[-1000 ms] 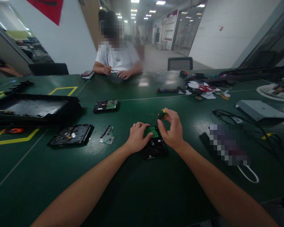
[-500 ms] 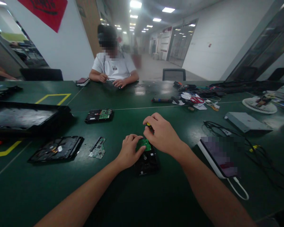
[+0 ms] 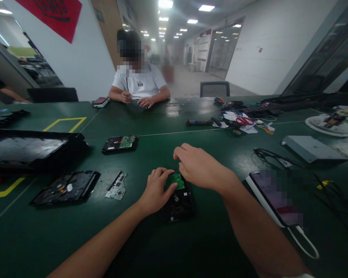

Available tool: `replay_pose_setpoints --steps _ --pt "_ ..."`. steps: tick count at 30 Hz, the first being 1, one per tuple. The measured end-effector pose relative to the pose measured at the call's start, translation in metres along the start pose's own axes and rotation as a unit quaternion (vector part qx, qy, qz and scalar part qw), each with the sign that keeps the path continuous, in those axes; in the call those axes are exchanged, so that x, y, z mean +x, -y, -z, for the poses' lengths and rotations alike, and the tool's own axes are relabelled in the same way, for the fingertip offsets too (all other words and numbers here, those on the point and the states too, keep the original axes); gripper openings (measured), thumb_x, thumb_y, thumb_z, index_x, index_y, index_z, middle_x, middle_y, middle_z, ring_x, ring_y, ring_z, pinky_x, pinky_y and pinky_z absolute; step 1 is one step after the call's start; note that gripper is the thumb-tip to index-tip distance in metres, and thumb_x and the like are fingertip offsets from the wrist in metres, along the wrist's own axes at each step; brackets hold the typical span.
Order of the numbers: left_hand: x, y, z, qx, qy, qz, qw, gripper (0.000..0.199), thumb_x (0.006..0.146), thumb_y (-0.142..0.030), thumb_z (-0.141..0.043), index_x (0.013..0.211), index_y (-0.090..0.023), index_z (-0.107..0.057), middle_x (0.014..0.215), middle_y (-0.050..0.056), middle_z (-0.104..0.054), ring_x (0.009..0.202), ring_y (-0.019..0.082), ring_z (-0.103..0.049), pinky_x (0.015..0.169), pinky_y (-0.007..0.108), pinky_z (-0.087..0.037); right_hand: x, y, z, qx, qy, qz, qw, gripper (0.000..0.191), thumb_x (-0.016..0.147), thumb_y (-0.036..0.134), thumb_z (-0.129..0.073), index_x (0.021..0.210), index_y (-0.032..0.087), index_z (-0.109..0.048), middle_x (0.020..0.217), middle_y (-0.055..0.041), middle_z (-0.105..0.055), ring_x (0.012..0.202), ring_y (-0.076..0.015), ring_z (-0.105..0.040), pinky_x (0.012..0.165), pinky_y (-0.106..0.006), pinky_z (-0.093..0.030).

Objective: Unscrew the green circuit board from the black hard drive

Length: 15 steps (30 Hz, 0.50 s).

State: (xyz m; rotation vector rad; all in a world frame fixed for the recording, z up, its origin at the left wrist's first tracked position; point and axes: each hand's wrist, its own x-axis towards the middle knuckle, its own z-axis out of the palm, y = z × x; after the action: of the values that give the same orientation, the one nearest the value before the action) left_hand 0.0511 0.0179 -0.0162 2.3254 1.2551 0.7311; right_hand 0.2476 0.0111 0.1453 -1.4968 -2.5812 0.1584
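Note:
A black hard drive [image 3: 178,206] with a green circuit board [image 3: 175,179] lies on the green table in front of me. My left hand [image 3: 158,189] grips the drive's left side and far edge, thumb over the board. Above the drive's far right corner, my right hand [image 3: 195,164] is closed, fingers pinched and pointing down. It hides what appears to be a small yellow-handled screwdriver, of which a yellow bit showed a moment ago. Left of the drive lies a loose circuit board [image 3: 116,186].
Farther left are an opened black drive casing [image 3: 65,189], another hard drive [image 3: 120,144] and a large black tray [image 3: 36,148]. A phone [image 3: 275,197] with a white cable, a grey metal box [image 3: 314,148] and black cables lie at right. A person [image 3: 139,83] sits opposite.
My right hand has dipped slightly and turned, so the yellow bit is now hidden. My left hand keeps its hold on the hard drive. The view has shifted a little.

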Motion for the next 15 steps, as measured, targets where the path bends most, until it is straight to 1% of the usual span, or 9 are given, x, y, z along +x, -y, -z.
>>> replay_pose_setpoints --steps 3,6,8,11,13,15 --pt "0.0004 0.0001 -0.0002 0.0 -0.002 -0.001 1.0 0.043 0.098 -0.041 -0.062 0.139 -0.03 -0.059 0.126 0.01 -0.06 0.12 0.033 -0.054 0.103 0.053 -0.045 0.0018 0.0031 -0.0012 -0.016 0.013 0.006 1.0 0.025 0.095 0.011 -0.052 0.115 0.014 -0.065 0.116 -0.0153 -0.067 0.097 -0.0249 -0.067 0.081 -0.036 -0.049" --pt "0.0008 0.0007 -0.0003 0.001 0.001 0.004 1.0 0.043 0.097 -0.041 -0.063 0.139 -0.028 -0.06 0.125 0.01 -0.06 0.119 0.032 -0.054 0.103 0.052 -0.045 0.003 0.0054 -0.0023 -0.031 0.005 -0.011 0.999 0.02 0.097 0.016 -0.053 0.113 0.014 -0.065 0.115 -0.0156 -0.068 0.096 -0.0264 -0.068 0.079 -0.037 -0.049" --pt "0.0008 0.0007 0.0001 0.003 0.002 0.006 1.0 0.044 0.097 -0.042 -0.063 0.139 -0.028 -0.06 0.124 0.01 -0.06 0.119 0.032 -0.054 0.103 0.052 -0.045 0.0032 0.0051 -0.0034 -0.026 -0.005 -0.015 1.0 0.022 0.095 0.014 -0.053 0.114 0.015 -0.064 0.116 -0.0152 -0.067 0.094 -0.0258 -0.067 0.079 -0.037 -0.049" --pt "0.0003 0.0001 0.0013 0.004 0.003 0.009 1.0 0.044 0.098 -0.044 -0.062 0.139 -0.027 -0.06 0.125 0.011 -0.06 0.119 0.032 -0.053 0.103 0.053 -0.044 0.0037 0.0017 -0.0056 0.002 -0.013 0.014 1.0 0.028 0.089 0.009 -0.054 0.115 0.017 -0.062 0.12 -0.0135 -0.066 0.097 -0.0242 -0.066 0.081 -0.035 -0.048" --pt "0.0 -0.0003 0.0018 0.005 0.003 0.01 1.0 0.045 0.098 -0.044 -0.062 0.139 -0.027 -0.06 0.126 0.01 -0.059 0.12 0.032 -0.053 0.104 0.053 -0.044 0.0047 -0.0007 -0.0071 0.0 -0.024 0.03 0.999 0.026 0.089 0.01 -0.054 0.113 0.017 -0.061 0.117 -0.012 -0.067 0.102 -0.0243 -0.066 0.084 -0.034 -0.047" --pt "0.0001 -0.0003 0.002 0.005 0.003 0.009 1.0 0.046 0.098 -0.044 -0.062 0.14 -0.027 -0.06 0.126 0.011 -0.06 0.12 0.032 -0.053 0.104 0.053 -0.044 0.0059 -0.002 -0.0081 -0.016 -0.03 0.018 0.999 0.02 0.093 0.013 -0.054 0.111 0.017 -0.061 0.11 -0.011 -0.069 0.098 -0.0244 -0.066 0.083 -0.035 -0.046"
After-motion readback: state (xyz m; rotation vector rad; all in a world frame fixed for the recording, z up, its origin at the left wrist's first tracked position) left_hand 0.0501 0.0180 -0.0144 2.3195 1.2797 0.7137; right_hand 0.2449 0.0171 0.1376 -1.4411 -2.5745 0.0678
